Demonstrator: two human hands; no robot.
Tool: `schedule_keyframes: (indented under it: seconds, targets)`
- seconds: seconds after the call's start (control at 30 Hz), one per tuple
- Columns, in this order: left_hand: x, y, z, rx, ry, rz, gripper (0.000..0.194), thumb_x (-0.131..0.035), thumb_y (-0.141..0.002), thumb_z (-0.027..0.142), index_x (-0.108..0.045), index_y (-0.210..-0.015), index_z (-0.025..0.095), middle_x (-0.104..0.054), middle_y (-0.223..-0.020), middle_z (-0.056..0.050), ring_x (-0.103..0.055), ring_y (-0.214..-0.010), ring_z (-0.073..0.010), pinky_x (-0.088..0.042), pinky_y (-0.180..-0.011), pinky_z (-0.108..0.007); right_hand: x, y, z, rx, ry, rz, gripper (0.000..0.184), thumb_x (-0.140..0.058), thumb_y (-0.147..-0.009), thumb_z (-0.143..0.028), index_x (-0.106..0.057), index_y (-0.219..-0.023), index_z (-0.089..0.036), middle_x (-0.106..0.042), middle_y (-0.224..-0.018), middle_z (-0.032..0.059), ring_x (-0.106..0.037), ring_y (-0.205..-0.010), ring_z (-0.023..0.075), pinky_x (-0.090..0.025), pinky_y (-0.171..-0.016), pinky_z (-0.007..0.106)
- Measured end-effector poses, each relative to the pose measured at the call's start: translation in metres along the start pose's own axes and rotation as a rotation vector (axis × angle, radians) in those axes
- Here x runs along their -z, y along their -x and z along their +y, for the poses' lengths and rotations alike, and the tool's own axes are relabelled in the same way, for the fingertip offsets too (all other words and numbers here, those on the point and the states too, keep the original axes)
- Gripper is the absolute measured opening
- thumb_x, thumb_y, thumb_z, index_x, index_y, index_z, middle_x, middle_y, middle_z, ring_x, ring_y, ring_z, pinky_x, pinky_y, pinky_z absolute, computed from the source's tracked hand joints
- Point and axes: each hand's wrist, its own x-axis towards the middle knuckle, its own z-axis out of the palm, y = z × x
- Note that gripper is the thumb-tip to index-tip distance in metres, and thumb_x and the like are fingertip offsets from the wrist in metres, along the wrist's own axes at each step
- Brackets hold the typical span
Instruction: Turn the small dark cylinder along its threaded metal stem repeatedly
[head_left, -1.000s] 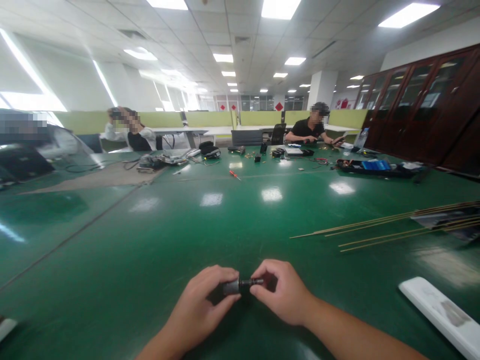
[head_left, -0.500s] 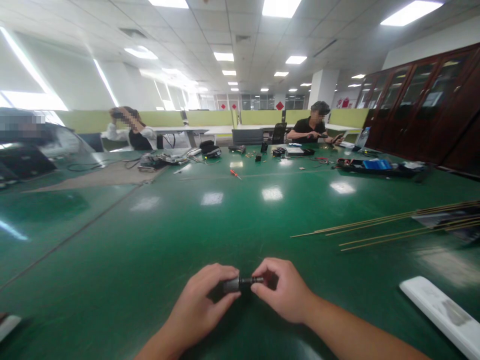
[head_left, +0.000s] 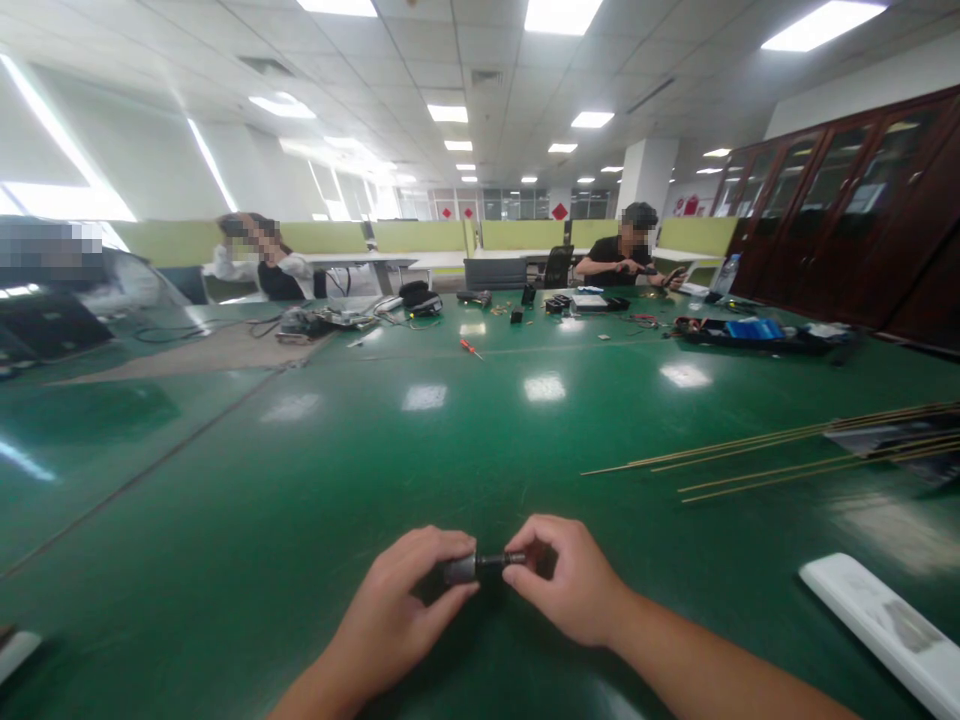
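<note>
Near the front edge of the green table (head_left: 420, 470), my left hand (head_left: 405, 600) is closed around a grey metal cylinder (head_left: 460, 569), gripping it between thumb and fingers. From the cylinder's right end a thin dark rod (head_left: 493, 561) sticks out sideways. My right hand (head_left: 574, 580) pinches the far tip of that rod with thumb and forefinger. Rod and cylinder lie in one line, roughly level. Whether the two are one piece or separate parts, I cannot tell. Fingers hide part of the cylinder's left side.
Right of my hands lies a white power strip (head_left: 885, 620), with several thin brass-coloured rods (head_left: 757, 440) beyond it. Farther off are a red screwdriver (head_left: 470, 348), a black tray of parts (head_left: 757, 335) and loose electronics (head_left: 322, 320). Several people sit around the table.
My left hand and the cylinder have shifted very slightly left, so a little more of the rod shows between the hands. My right hand stays nearly still.
</note>
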Motion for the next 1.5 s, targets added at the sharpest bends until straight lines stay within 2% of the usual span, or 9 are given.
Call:
schedule_keyframes:
  seconds: [0.6,1.5]
  targets:
    - [0.003,0.001,-0.006,-0.013,-0.014,0.017,0.027,-0.071,-0.085,0.02,-0.065,-0.111,0.025,-0.073,-0.104,-0.005,-0.07,-0.096,-0.0179,-0.058,-0.086,-0.029,0.001,-0.002,0.0,0.0,-0.012,0.012,0.004,-0.072,-0.076,-0.018,-0.069,-0.079,-0.017,-0.067,-0.07,-0.0003,-0.061,-0.066,0.0141,-0.045,-0.063,0.023]
    - [0.006,0.004,-0.011,0.006,-0.009,0.017,0.025,-0.069,-0.087,0.019,-0.064,-0.111,0.023,-0.072,-0.107,-0.008,-0.07,-0.099,-0.0204,-0.058,-0.087,-0.033,-0.001,-0.002,0.004,-0.008,-0.025,0.023,0.006,-0.072,-0.076,-0.018,-0.069,-0.08,-0.017,-0.066,-0.069,-0.0009,-0.06,-0.064,0.0135,-0.044,-0.062,0.023]
